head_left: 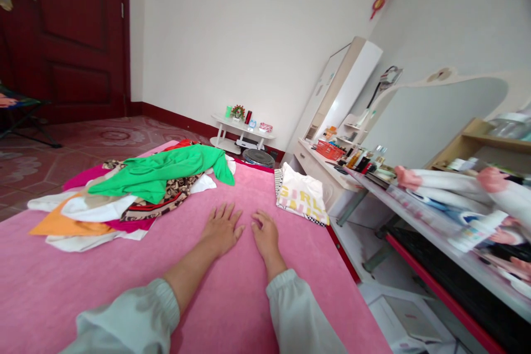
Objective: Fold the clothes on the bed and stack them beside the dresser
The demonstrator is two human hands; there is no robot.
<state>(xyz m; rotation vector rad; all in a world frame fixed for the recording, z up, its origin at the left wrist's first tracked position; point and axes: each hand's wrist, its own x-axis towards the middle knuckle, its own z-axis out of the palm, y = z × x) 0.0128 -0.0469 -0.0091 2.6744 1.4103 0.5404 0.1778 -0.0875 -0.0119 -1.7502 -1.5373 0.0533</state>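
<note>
My left hand (222,230) lies flat on the pink bed cover (232,298), its fingers spread and nothing in it. Close beside it, my right hand (266,234) rests on the same cover, fingers loosely bent and a little apart, also holding nothing. Left of my hands is a loose pile of clothes, with a green garment (166,168) on top. An orange piece (74,215), white pieces and a brown patterned cloth (161,204) stick out from under it. To the right of my right hand sits a folded white shirt (301,191) with "GIRL" lettering.
A desk (440,238) loaded with bottles and a plush toy runs along the right side, near the bed's edge. Behind it stand a mirrored dressing table (348,177) and a red basket (329,149). A low white table (243,126) is by the far wall.
</note>
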